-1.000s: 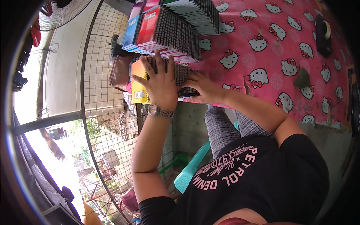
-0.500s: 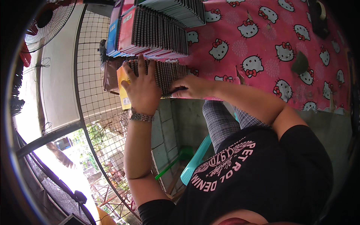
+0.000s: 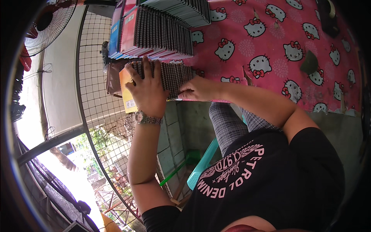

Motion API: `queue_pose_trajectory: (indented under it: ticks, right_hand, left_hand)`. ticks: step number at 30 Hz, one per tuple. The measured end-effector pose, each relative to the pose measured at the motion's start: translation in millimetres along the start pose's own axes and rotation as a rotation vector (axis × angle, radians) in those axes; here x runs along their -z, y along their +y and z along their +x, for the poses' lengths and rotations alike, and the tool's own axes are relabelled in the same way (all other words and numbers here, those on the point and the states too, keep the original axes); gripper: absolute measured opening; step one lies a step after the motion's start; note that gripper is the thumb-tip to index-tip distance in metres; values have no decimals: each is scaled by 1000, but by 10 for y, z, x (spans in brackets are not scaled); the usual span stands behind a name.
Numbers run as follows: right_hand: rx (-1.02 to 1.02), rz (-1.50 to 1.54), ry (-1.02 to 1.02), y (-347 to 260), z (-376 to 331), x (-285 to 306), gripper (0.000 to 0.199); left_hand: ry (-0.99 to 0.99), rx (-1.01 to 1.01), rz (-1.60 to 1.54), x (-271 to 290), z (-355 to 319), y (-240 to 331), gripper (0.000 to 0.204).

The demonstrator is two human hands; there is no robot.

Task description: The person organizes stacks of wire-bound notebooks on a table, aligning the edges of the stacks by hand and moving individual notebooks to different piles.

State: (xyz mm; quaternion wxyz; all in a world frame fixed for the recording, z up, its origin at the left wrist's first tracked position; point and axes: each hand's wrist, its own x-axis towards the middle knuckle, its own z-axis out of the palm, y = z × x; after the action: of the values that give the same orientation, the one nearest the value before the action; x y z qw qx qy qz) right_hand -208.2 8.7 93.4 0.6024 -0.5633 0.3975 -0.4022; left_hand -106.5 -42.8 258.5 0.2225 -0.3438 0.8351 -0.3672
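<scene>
A row of spiral notebooks (image 3: 174, 79) with dark coil spines stands at the near left edge of the table, a yellow cover (image 3: 126, 89) on its left end. My left hand (image 3: 147, 91) lies over the left part of this row, fingers spread and pointing away from me, with a metal-band watch (image 3: 143, 118) on the wrist. At the right part of the row, my right hand (image 3: 195, 89) has its fingers curled in against the coils. What sits between its thumb and fingers is hidden.
Behind stand taller rows of spiral notebooks with red and blue covers (image 3: 154, 34). A pink cartoon-cat cloth (image 3: 247, 50) covers the table, with a dark green object (image 3: 309, 63) on it. Wire mesh (image 3: 94, 69) and a fan (image 3: 46, 23) are at left. A teal plastic seat (image 3: 201, 166) is below.
My right hand has shifted slightly right along the coils, and the dark gap between its thumb and fingers has narrowed. My left hand has turned a little at the wrist, showing the watch face.
</scene>
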Motion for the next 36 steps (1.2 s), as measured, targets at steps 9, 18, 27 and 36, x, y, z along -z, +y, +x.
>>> queue_pose_trajectory:
  ticks: [9, 18, 27, 36]
  right_hand:
    - [522, -615, 478, 149, -81, -92, 36]
    - [295, -352, 199, 129, -34, -39, 34]
    - [100, -261, -9, 128, 8, 26, 36]
    - [212, -372, 96, 249, 23, 56, 36]
  left_hand:
    - [93, -94, -27, -92, 22, 34, 101]
    - [80, -165, -65, -183, 57, 34, 96]
    - [52, -173, -47, -191, 86, 100, 93]
    - [34, -198, -14, -186, 116, 192, 91]
